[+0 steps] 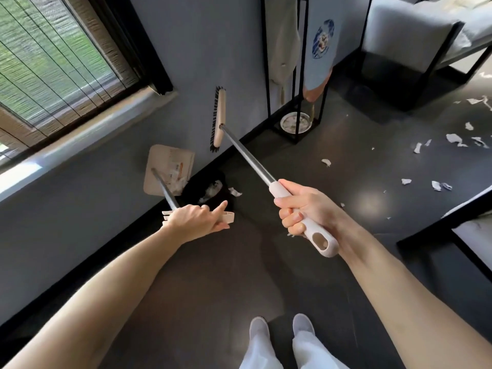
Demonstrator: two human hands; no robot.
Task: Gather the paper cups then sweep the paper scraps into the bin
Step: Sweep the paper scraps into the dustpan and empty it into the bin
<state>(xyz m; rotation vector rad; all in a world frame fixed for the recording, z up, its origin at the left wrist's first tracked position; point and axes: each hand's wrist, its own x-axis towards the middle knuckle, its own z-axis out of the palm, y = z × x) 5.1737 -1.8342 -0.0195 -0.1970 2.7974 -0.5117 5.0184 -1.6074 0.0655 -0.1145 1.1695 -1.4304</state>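
My right hand (300,209) has its fingers (287,202) wrapped round the plastic grip of the broom (247,155), its head lifted beside the wall. My left hand (197,219) grips the top of the dustpan (167,169) handle, forefinger loosely out, with the pan tilted over the black bin (210,193). The paper scraps (455,138) lie scattered on the dark floor well off to the right, and I judge them feather-light and limp, apt to skid ahead of stiff bristles, so I'd use short, slow strokes with the rigid broom held at its grip.
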